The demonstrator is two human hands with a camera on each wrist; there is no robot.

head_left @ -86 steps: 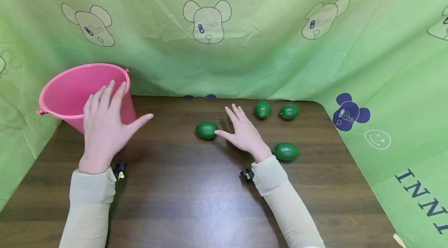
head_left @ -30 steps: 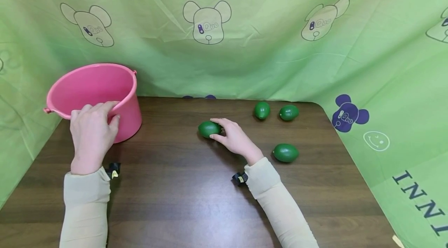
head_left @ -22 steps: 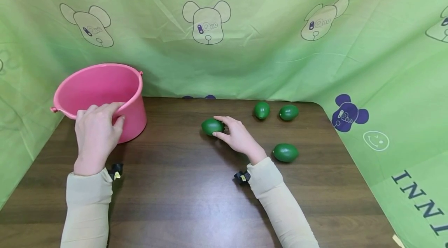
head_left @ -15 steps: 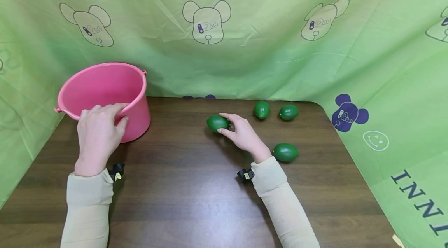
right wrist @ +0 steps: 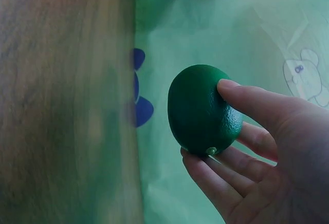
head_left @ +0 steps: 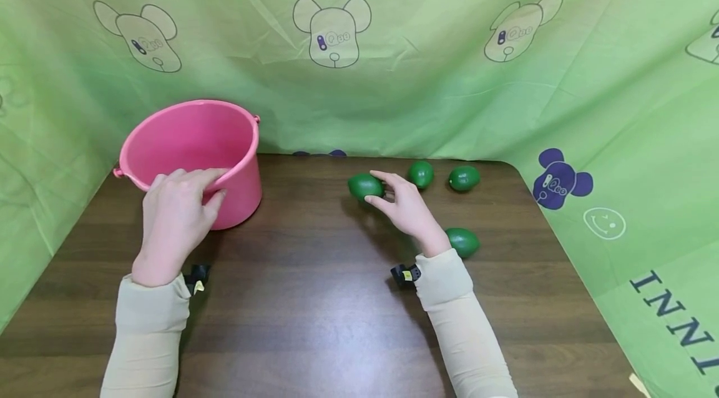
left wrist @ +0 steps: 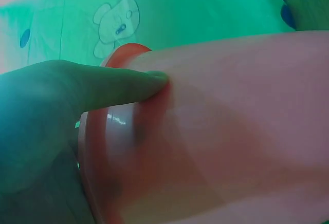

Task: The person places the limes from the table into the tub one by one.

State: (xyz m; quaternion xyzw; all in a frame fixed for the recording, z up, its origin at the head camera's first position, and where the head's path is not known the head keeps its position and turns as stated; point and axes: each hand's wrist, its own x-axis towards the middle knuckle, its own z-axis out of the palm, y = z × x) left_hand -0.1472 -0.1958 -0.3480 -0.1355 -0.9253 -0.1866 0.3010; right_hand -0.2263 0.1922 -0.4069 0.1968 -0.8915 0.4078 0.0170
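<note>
A pink bucket [head_left: 241, 192] stands on the left of the table, and my left hand [head_left: 176, 217] grips its near rim, thumb outside and fingers over the edge. In the left wrist view the thumb [left wrist: 123, 86] presses on the bucket's outer wall [left wrist: 247, 106]. My right hand [head_left: 409, 208] pinches a green lime [head_left: 365, 187] between thumb and fingers, slightly above the table. The right wrist view shows this lime [right wrist: 200, 111] with its stem end facing the palm side. The bucket's near rim is partly hidden by my left hand.
Two more limes [head_left: 420, 174] [head_left: 464, 178] lie at the back right of the wooden table [head_left: 314, 298]. Another lime [head_left: 463, 242] lies nearer, partly behind my right wrist. A green printed cloth [head_left: 337, 105] hangs behind and along the sides.
My left hand came down onto the bucket's rim, and the bucket has shifted right. My right hand took hold of the lime and has lifted it, moving right and away from me.
</note>
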